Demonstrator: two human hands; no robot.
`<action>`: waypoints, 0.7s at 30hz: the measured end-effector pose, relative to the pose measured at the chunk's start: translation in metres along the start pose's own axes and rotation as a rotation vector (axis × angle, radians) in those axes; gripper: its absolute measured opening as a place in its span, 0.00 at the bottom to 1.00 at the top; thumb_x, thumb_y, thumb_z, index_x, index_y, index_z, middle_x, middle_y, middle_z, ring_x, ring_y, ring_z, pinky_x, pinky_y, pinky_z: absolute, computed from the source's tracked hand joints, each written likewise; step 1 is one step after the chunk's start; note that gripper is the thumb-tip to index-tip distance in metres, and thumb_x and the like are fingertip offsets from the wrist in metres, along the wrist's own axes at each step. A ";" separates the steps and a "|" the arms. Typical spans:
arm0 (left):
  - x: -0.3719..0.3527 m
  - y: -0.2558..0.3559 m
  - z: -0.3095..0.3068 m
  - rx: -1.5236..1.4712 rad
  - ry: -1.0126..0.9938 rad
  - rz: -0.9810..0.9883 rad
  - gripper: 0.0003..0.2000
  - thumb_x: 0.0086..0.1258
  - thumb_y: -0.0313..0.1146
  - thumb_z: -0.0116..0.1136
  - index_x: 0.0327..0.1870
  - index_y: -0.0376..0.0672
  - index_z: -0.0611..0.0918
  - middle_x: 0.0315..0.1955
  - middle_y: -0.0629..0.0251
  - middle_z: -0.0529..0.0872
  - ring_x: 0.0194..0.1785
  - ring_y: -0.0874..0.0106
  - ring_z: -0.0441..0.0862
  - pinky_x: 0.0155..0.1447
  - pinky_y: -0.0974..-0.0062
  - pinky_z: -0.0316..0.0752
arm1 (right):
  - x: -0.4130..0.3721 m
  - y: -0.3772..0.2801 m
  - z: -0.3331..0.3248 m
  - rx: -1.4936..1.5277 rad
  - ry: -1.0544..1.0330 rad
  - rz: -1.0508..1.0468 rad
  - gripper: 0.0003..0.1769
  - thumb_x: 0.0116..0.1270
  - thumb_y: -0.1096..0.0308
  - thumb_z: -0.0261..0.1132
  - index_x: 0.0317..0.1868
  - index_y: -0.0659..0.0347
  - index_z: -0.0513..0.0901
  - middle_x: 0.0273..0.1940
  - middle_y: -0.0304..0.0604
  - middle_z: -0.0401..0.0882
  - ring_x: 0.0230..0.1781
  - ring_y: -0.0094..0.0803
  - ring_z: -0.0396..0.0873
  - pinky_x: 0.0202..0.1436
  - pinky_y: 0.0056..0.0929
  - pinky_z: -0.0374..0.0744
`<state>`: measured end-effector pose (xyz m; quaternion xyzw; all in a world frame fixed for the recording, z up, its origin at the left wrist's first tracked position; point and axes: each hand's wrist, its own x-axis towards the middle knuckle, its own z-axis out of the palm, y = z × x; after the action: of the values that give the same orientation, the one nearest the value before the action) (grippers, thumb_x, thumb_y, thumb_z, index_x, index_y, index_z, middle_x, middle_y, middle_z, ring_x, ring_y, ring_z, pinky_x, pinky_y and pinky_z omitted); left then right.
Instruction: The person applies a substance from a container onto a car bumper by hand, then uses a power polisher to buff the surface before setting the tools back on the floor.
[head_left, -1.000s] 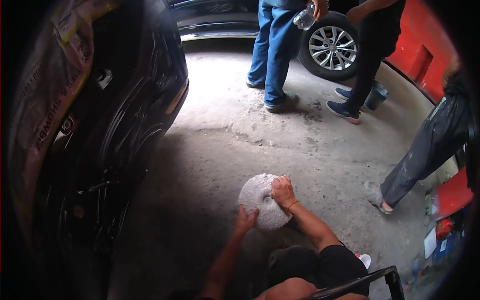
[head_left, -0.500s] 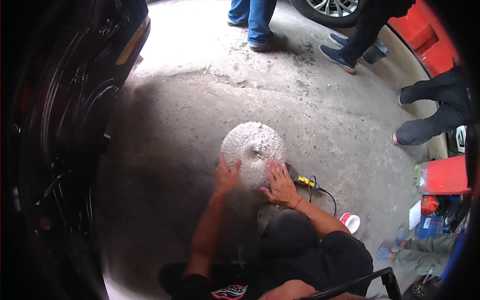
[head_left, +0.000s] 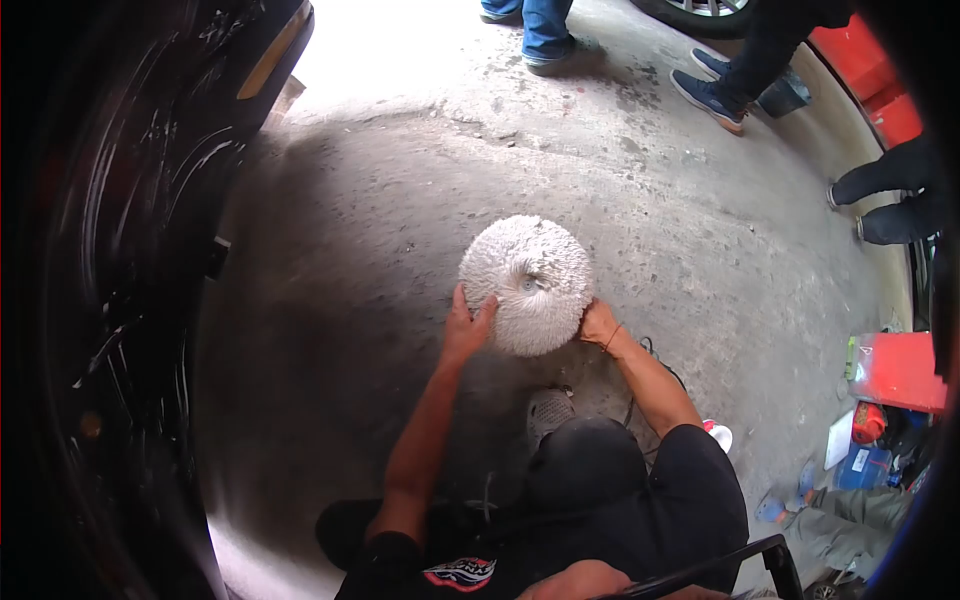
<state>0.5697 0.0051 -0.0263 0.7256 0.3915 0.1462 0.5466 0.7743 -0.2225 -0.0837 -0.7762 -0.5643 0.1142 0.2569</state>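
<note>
A round, white wool polishing pad (head_left: pixel 528 320) faces up in front of me, with a small hollow at its centre. My left hand (head_left: pixel 468 325) grips its lower left edge, thumb on the fluffy face and fingers along the side. At the lower right edge, my right hand (head_left: pixel 598 322) is closed, its fingertips out of sight beneath the pad. The polisher's body is hidden behind the pad and this hand; a dark cord (head_left: pixel 650 347) shows beside my right forearm.
A scratched dark vehicle panel (head_left: pixel 120 260) runs along the left. Other people's legs (head_left: pixel 548 35) stand at the back and right. A red box (head_left: pixel 900 370), a blue container (head_left: pixel 862 466) and a white tub (head_left: pixel 718 434) sit on the right of the concrete floor (head_left: pixel 330 230).
My right hand has gone from lying flat on the pad to its right edge, closed. The yellow-marked polisher handle is now hidden. My left hand now grips the edge.
</note>
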 end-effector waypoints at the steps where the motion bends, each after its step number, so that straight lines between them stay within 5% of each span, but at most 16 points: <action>1: -0.002 -0.004 -0.001 0.001 0.008 0.001 0.41 0.70 0.48 0.64 0.72 0.27 0.61 0.57 0.38 0.80 0.60 0.50 0.81 0.65 0.61 0.72 | 0.000 0.003 0.002 0.002 0.000 -0.008 0.22 0.43 0.64 0.71 0.39 0.67 0.82 0.38 0.63 0.82 0.38 0.62 0.81 0.38 0.54 0.79; 3: -0.006 0.004 -0.005 -0.107 0.010 0.104 0.38 0.72 0.42 0.63 0.74 0.30 0.59 0.60 0.44 0.79 0.58 0.56 0.82 0.64 0.64 0.74 | 0.004 0.010 0.002 -0.103 -0.431 0.229 0.24 0.42 0.66 0.70 0.43 0.67 0.83 0.42 0.64 0.82 0.42 0.62 0.80 0.41 0.50 0.79; 4: -0.003 0.007 -0.011 -0.105 0.028 0.109 0.38 0.72 0.42 0.63 0.74 0.30 0.59 0.60 0.44 0.79 0.58 0.56 0.82 0.64 0.64 0.74 | 0.001 0.007 0.008 -0.090 -0.419 0.249 0.28 0.44 0.66 0.71 0.50 0.66 0.83 0.48 0.60 0.84 0.47 0.55 0.82 0.47 0.43 0.80; 5: -0.009 0.037 -0.024 -0.405 -0.104 0.012 0.37 0.73 0.39 0.62 0.75 0.31 0.58 0.60 0.45 0.78 0.58 0.59 0.81 0.63 0.65 0.75 | 0.008 -0.012 -0.008 -0.090 -0.426 0.228 0.28 0.44 0.66 0.71 0.50 0.66 0.83 0.48 0.60 0.84 0.47 0.55 0.82 0.47 0.43 0.80; 7: -0.029 0.097 -0.055 -0.732 -0.320 -0.067 0.33 0.76 0.34 0.58 0.77 0.36 0.57 0.61 0.50 0.78 0.60 0.65 0.79 0.63 0.67 0.76 | 0.010 -0.100 -0.077 0.652 -0.438 0.355 0.37 0.46 0.64 0.72 0.60 0.67 0.78 0.54 0.56 0.83 0.53 0.47 0.82 0.55 0.36 0.79; 8: -0.030 0.116 -0.066 -0.643 -0.291 0.066 0.30 0.77 0.34 0.57 0.76 0.36 0.60 0.59 0.52 0.80 0.57 0.66 0.81 0.62 0.68 0.76 | 0.006 -0.115 -0.083 0.653 -0.445 0.349 0.37 0.46 0.64 0.72 0.60 0.67 0.78 0.54 0.56 0.83 0.53 0.47 0.82 0.55 0.36 0.79; 10: -0.024 0.124 -0.077 -0.557 -0.252 0.199 0.28 0.77 0.34 0.55 0.75 0.37 0.64 0.56 0.54 0.81 0.53 0.67 0.83 0.61 0.68 0.77 | -0.007 -0.134 -0.089 1.163 -0.288 0.466 0.41 0.45 0.69 0.69 0.65 0.69 0.72 0.53 0.52 0.82 0.50 0.43 0.83 0.57 0.39 0.80; 11: -0.019 0.121 -0.082 -0.118 -0.222 0.419 0.27 0.76 0.36 0.57 0.73 0.37 0.67 0.56 0.54 0.82 0.53 0.66 0.83 0.60 0.69 0.76 | -0.009 -0.135 -0.087 1.160 -0.298 0.464 0.41 0.45 0.69 0.69 0.65 0.69 0.72 0.53 0.52 0.82 0.50 0.43 0.83 0.57 0.39 0.80; 12: -0.019 0.121 -0.085 0.331 -0.184 0.624 0.27 0.75 0.37 0.59 0.71 0.37 0.70 0.55 0.54 0.83 0.53 0.66 0.83 0.60 0.70 0.76 | -0.012 -0.134 -0.086 1.483 -0.438 0.541 0.43 0.45 0.68 0.70 0.66 0.69 0.70 0.52 0.53 0.82 0.50 0.44 0.84 0.57 0.39 0.80; 13: -0.023 0.124 -0.082 0.332 -0.172 0.639 0.27 0.75 0.37 0.59 0.71 0.37 0.70 0.55 0.54 0.83 0.53 0.66 0.83 0.60 0.70 0.76 | -0.008 -0.132 -0.088 1.798 -0.574 0.602 0.45 0.44 0.67 0.70 0.67 0.70 0.69 0.52 0.53 0.82 0.50 0.45 0.84 0.58 0.39 0.80; 15: -0.036 0.144 -0.077 -0.056 -0.258 0.409 0.28 0.71 0.41 0.64 0.68 0.37 0.73 0.53 0.51 0.85 0.52 0.63 0.84 0.59 0.69 0.76 | 0.005 -0.138 -0.100 1.846 -0.593 0.513 0.44 0.45 0.66 0.69 0.66 0.70 0.69 0.52 0.56 0.82 0.49 0.46 0.84 0.56 0.40 0.82; 21: -0.057 0.183 -0.106 0.254 -0.243 0.465 0.27 0.67 0.43 0.68 0.62 0.38 0.78 0.47 0.48 0.86 0.47 0.61 0.87 0.49 0.67 0.81 | -0.001 -0.157 -0.092 2.083 -0.601 0.466 0.44 0.48 0.61 0.67 0.66 0.73 0.69 0.50 0.66 0.81 0.45 0.54 0.85 0.52 0.49 0.84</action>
<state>0.5393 0.0183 0.1898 0.8708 0.1615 0.1293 0.4460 0.6887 -0.2116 0.0769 -0.2083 -0.0717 0.7621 0.6088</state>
